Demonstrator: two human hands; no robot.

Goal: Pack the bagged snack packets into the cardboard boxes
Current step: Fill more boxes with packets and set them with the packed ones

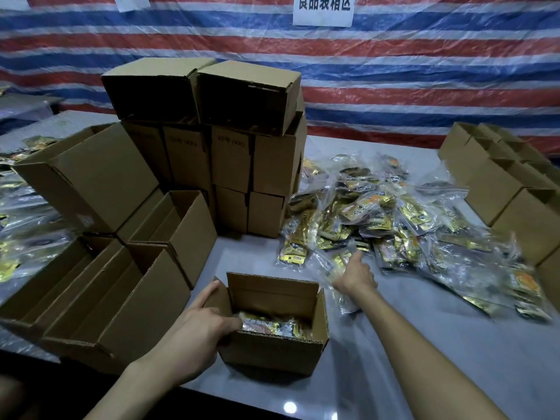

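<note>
A small open cardboard box (274, 347) stands near the table's front edge, with gold snack packets (272, 324) lying inside it. My left hand (200, 325) grips the box's left wall, thumb over the rim and fingers along the outside. My right hand (356, 275) reaches out to the near edge of a big heap of clear-bagged gold snack packets (394, 213). Its index finger is stretched forward onto a clear bag (336, 268), and its other fingers are hidden behind the hand.
A tall stack of cardboard boxes (227, 140) rises behind the open box. Several open boxes (100, 283) crowd the left side, and more boxes (497, 183) line the right edge. More bagged packets (18, 213) lie at far left. A striped tarp hangs behind.
</note>
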